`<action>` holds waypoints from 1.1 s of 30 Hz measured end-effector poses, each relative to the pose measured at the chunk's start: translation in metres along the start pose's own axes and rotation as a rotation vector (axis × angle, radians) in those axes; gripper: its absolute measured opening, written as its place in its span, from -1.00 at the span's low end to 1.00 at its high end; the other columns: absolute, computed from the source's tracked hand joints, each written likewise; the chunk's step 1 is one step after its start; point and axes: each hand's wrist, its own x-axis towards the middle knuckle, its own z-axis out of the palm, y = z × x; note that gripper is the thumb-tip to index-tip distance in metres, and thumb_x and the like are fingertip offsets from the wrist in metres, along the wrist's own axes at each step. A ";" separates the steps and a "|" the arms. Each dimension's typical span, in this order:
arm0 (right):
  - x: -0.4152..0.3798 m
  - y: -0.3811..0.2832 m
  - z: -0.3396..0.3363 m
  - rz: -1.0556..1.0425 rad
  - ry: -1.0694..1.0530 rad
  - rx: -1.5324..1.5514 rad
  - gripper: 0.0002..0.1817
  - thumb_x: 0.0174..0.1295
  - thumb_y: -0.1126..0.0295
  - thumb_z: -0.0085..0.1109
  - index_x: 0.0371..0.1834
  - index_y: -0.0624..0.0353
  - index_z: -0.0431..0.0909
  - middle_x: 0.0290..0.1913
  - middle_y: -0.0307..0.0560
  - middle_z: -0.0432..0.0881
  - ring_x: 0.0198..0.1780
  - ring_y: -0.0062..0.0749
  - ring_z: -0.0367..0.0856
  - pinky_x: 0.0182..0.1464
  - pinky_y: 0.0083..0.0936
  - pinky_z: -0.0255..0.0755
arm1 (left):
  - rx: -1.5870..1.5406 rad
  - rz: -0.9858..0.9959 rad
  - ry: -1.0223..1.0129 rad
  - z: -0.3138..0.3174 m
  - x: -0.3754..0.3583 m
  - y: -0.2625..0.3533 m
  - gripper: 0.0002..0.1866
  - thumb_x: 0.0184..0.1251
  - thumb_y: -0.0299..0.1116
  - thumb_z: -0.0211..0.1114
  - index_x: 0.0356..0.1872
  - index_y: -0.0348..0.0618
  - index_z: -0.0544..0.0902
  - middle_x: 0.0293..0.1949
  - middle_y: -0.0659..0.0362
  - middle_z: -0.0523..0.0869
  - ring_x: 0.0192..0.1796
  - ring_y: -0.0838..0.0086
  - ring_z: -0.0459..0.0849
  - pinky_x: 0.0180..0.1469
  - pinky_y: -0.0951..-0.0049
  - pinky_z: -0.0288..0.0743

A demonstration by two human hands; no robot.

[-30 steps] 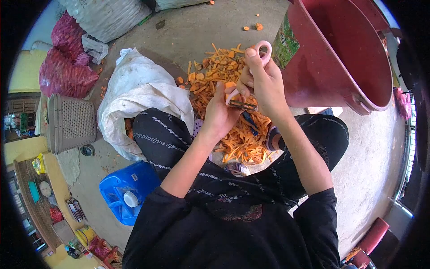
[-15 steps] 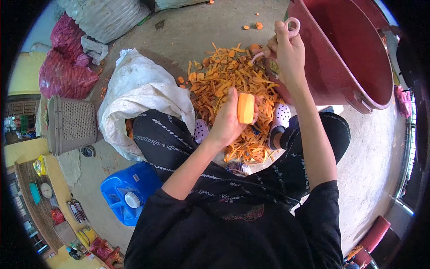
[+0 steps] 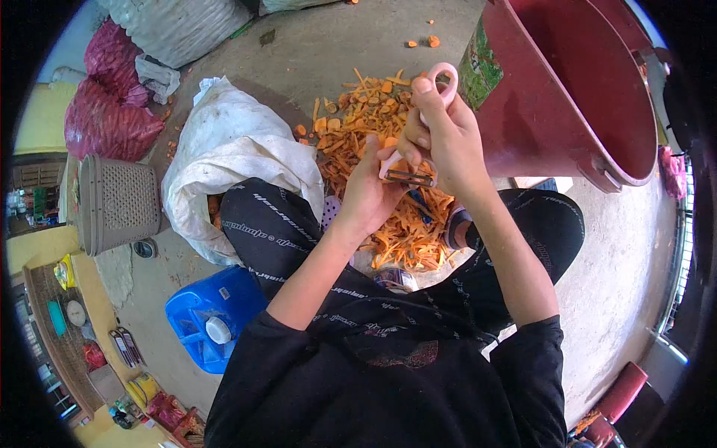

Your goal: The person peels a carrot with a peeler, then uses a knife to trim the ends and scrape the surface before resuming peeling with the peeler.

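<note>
My left hand [image 3: 371, 193] is closed around a peeled carrot [image 3: 390, 142], most of which is hidden behind the fingers and the tool. In my right hand [image 3: 452, 145] is a pink peeler [image 3: 442, 75], gripped by its looped handle. The peeler's metal blade lies over the left palm, right at the carrot. Both hands are above a pile of orange peelings and cut carrot ends [image 3: 407, 243] on the floor between my feet.
A white sack [image 3: 239, 153] with carrots in its mouth lies left of my knee, beside a blue jerrycan [image 3: 216, 317]. A large red tub [image 3: 556, 112] stands at the right. Further left are a woven basket [image 3: 123, 201] and red mesh sacks [image 3: 108, 123].
My right hand has come down and left with the peeler, from beside the tub to the carrot. My left hand has stayed near its place, and the carrot is now mostly covered.
</note>
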 end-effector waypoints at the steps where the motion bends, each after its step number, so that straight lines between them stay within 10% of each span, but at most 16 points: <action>1: 0.000 -0.001 0.000 0.005 0.002 -0.014 -0.67 0.36 0.06 -0.02 -0.35 0.06 0.26 -0.71 -0.32 0.20 -0.75 -0.57 0.26 -0.68 -0.66 0.11 | 0.028 0.009 -0.039 0.000 0.000 0.000 -0.45 0.47 0.14 -0.30 -0.10 -0.09 0.51 -0.31 0.27 0.53 -0.25 0.55 0.47 -0.15 0.44 0.36; 6: 0.001 0.000 -0.001 0.010 -0.002 -0.022 -0.65 0.38 0.09 -0.06 -0.41 0.10 0.20 -0.70 -0.31 0.26 -0.76 -0.59 0.32 -0.76 -0.66 0.11 | 0.115 0.041 -0.187 -0.005 0.000 0.001 -0.40 0.47 0.14 -0.34 -0.13 -0.18 0.51 -0.33 0.26 0.52 -0.25 0.56 0.46 -0.18 0.46 0.37; 10: 0.012 0.001 -0.005 -0.041 0.106 -0.027 -0.72 0.37 0.15 -0.04 -0.38 0.09 0.28 -0.68 -0.33 0.19 -0.70 -0.61 0.25 -0.67 -0.63 0.16 | 0.169 0.030 0.091 0.009 -0.005 0.001 -0.41 0.46 0.15 -0.29 -0.14 -0.21 0.48 -0.36 0.23 0.51 -0.28 0.51 0.48 -0.22 0.47 0.38; 14: 0.047 -0.023 -0.030 -0.404 0.246 0.036 -0.68 0.38 0.17 -0.06 -0.46 0.14 0.24 -0.67 -0.31 0.20 -0.67 -0.55 0.30 -0.49 -0.47 0.47 | 0.126 0.008 -0.039 -0.001 -0.003 -0.001 -0.48 0.44 0.13 -0.15 -0.20 -0.18 0.46 -0.38 0.17 0.52 -0.33 0.45 0.51 -0.33 0.46 0.37; 17: 0.037 -0.031 -0.031 -0.569 0.240 -0.458 -0.70 0.40 0.18 -0.09 -0.43 0.12 0.22 -0.66 -0.31 0.19 -0.67 -0.55 0.29 -0.40 -0.42 0.53 | 0.116 -0.001 -0.061 0.003 -0.004 0.006 -0.51 0.43 0.12 -0.11 -0.22 -0.18 0.46 -0.38 0.16 0.52 -0.32 0.44 0.50 -0.33 0.45 0.37; 21: 0.024 -0.033 -0.020 -0.200 0.200 0.125 -0.72 0.39 0.20 -0.09 -0.40 0.11 0.23 -0.66 -0.34 0.16 -0.68 -0.60 0.27 -0.37 -0.35 0.59 | 0.122 0.024 0.045 0.002 0.000 0.007 -0.57 0.44 0.07 -0.08 -0.21 -0.14 0.46 -0.36 0.16 0.53 -0.31 0.44 0.51 -0.31 0.43 0.38; 33: -0.001 0.003 0.001 -0.014 0.005 0.014 -0.68 0.37 0.10 -0.03 -0.33 0.11 0.22 -0.68 -0.31 0.24 -0.72 -0.60 0.31 -0.69 -0.64 0.17 | -0.039 -0.043 -0.084 -0.013 0.004 0.004 -0.54 0.51 0.03 -0.28 -0.23 -0.04 0.52 -0.37 0.25 0.56 -0.28 0.54 0.50 -0.19 0.43 0.37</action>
